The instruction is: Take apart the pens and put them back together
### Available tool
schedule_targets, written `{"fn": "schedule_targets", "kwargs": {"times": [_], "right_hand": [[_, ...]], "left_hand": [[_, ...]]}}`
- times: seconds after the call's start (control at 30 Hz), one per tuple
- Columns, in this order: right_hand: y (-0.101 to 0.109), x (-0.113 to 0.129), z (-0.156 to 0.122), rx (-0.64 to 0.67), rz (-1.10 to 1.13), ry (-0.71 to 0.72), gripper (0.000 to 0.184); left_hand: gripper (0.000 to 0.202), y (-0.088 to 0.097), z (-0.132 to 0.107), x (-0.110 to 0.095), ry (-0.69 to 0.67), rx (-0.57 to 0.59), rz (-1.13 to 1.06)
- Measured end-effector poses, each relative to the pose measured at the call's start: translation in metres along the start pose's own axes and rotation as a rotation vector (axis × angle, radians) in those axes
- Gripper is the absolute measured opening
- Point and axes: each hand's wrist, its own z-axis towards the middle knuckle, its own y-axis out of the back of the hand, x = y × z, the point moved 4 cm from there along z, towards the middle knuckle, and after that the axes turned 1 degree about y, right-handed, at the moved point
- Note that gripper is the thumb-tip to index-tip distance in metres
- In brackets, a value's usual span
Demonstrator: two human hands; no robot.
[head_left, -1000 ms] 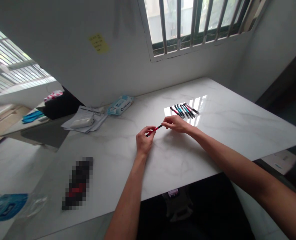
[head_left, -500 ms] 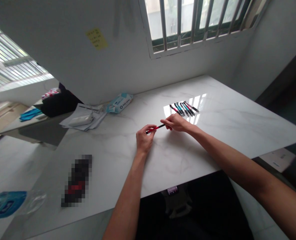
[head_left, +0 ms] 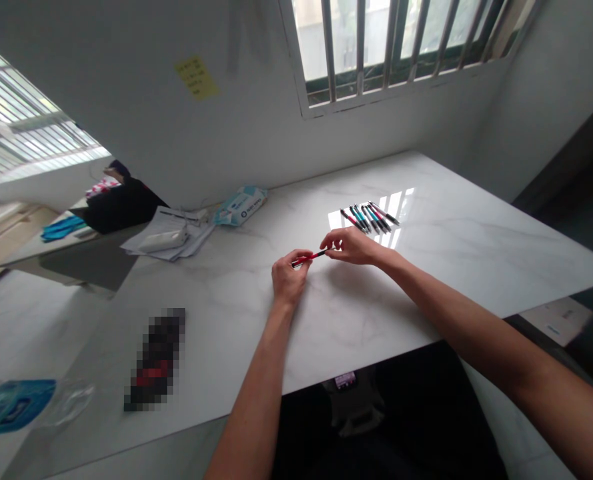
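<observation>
Above the white marbled table, a red and black pen (head_left: pixel 318 255) lies between my two hands, tilted slightly up to the right. My left hand (head_left: pixel 289 280) is closed around its left end with thumb and fingers. At the pen's right, black end, the thumb and curled fingers of my right hand (head_left: pixel 352 247) pinch the tip, which they partly cover. Just beyond my right hand, several pens (head_left: pixel 371 218) with red, teal and dark barrels lie side by side in a slanted row.
A blue and white wipes pack (head_left: pixel 241 205) rests by the wall, beside papers (head_left: pixel 196 243) bearing a white object (head_left: pixel 163 238). A blurred-out dark object (head_left: pixel 156 360) and a plastic bottle (head_left: pixel 16 407) are at left. The table's front edge (head_left: pixel 361 367) runs before my lap.
My right hand's fingers have shifted and curled more at the pen's black end, with the forefinger raised. My left hand and the pen stay nearly in place.
</observation>
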Motion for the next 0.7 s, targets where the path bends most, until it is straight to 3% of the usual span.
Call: {"fn": "schedule_targets", "kwargs": {"times": [0.17, 0.3, 0.43, 0.7], "right_hand": [[-0.001, -0.002, -0.001, 0.056, -0.124, -0.045, 0.02], [0.007, -0.012, -0.002, 0.032, -0.381, -0.249, 0.017], [0.011, -0.02, -0.002, 0.021, -0.591, -0.43, 0.014], [0.024, -0.035, 0.0, -0.088, -0.707, -0.61, 0.024]], "left_hand": [[0.018, 0.003, 0.0, -0.003, -0.08, -0.061, 0.139], [0.024, 0.008, 0.0, -0.005, -0.145, -0.137, 0.214], [0.019, 0.008, 0.001, -0.004, -0.134, -0.111, 0.211], [0.021, 0.005, 0.001, -0.001, -0.145, -0.057, 0.181]]}}
